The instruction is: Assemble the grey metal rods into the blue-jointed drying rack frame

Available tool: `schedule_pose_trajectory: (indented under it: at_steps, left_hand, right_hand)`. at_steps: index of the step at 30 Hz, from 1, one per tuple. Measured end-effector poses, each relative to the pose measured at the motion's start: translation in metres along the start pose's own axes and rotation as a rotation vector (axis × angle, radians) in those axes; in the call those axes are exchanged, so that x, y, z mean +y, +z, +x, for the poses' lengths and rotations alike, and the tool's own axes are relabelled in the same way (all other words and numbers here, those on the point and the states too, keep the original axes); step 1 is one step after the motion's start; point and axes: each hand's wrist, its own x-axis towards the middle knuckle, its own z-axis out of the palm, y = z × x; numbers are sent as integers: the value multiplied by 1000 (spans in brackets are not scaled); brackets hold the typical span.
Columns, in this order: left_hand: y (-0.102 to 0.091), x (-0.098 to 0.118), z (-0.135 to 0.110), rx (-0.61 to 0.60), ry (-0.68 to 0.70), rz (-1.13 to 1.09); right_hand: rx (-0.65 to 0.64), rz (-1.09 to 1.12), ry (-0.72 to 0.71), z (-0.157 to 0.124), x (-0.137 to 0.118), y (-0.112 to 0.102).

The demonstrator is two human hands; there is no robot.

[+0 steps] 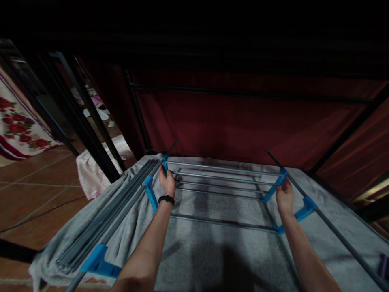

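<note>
A rack frame of grey metal tubes (pixel 225 167) and blue plastic brackets stands on a grey blanket (pixel 209 251). My left hand (pixel 167 184), with a black band at the wrist, is closed round the far left blue bracket (pixel 165 159). On the other side my right hand (pixel 285 196) grips the far right blue bracket (pixel 270 192). Several crossbars run between these two brackets. Nearer to me, more blue brackets (pixel 99 263) sit on the long left tube, and another (pixel 306 207) is on the right tube. My fingers partly hide both held brackets.
A bundle of loose grey tubes (pixel 112 215) lies along the blanket's left side. Dark bed posts (pixel 82 117) rise at the left, and a dark red curtain (pixel 237 121) hangs behind. A striped cloth (pixel 97 174) and a cable (pixel 45 213) are beyond the left edge.
</note>
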Motion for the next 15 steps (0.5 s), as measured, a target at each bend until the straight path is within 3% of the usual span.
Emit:
schedule_pose_trajectory:
  at_steps: [15]
  left_hand:
    - [4,-4,0,-7,73,110]
  right_hand:
    - [33,-32,13,-5,-7,13]
